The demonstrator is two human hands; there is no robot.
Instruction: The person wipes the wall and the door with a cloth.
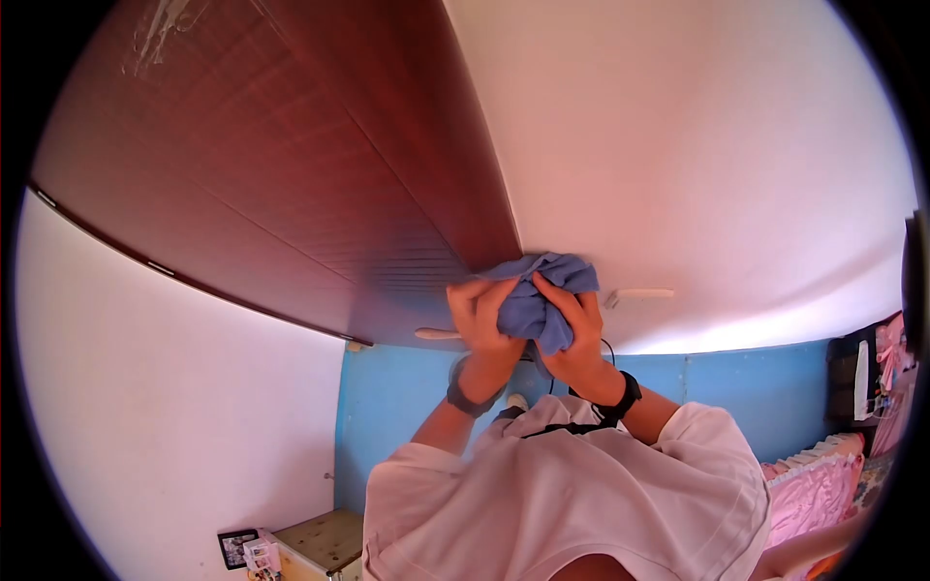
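A crumpled blue cloth [528, 312] is bunched between my two hands, in front of the lower edge of a dark red-brown wooden door [320, 165]. My left hand [480, 315] is closed on the cloth's left side, close to the door surface. On the right side, my right hand [576, 329] grips the same cloth, thumb over its folds. Just left of my left hand, a pale handle-like piece [438, 334] sticks out by the door. Whether the cloth touches the door cannot be made out.
A pale wall [678, 174] with a small cream bar-shaped fitting [641, 294] lies to the right. The floor [722, 392] is blue. A wooden cabinet [325, 537] stands at lower left beside a dark picture frame [235, 549]. Pink ruffled fabric [814, 479] is at lower right.
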